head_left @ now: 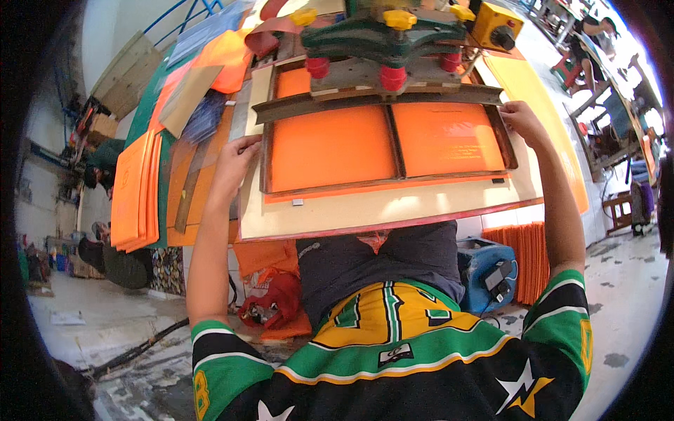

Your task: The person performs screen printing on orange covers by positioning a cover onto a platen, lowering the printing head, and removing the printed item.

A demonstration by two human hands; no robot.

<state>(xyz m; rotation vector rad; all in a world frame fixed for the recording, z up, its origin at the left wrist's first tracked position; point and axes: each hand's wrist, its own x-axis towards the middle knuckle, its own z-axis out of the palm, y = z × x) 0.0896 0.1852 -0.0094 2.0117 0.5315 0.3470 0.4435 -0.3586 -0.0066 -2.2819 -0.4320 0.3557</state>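
Note:
A dark rectangular metal frame (401, 140) with a middle bar lies over an orange plastic sheet (330, 151). The sheet rests on a cream board (365, 212) in front of me, its right half bearing small print. At the frame's left side, my left hand (241, 156) is closed, fingertips pinching its edge. On the far right side, my right hand (521, 121) grips the frame's edge with bent fingers. Above the frame's rear part stands a green press head (386, 43) with yellow knobs and red collars; a dark angled bar (435, 97) crosses beneath it.
Folded orange covers (135, 189) are piled at the left, near loose orange and clear blue sheets. A yellow control box (497, 27) is beside the press. Below the board are a blue machine (486, 274) and an orange stack (518, 259). Another person (593, 49) sits at far right.

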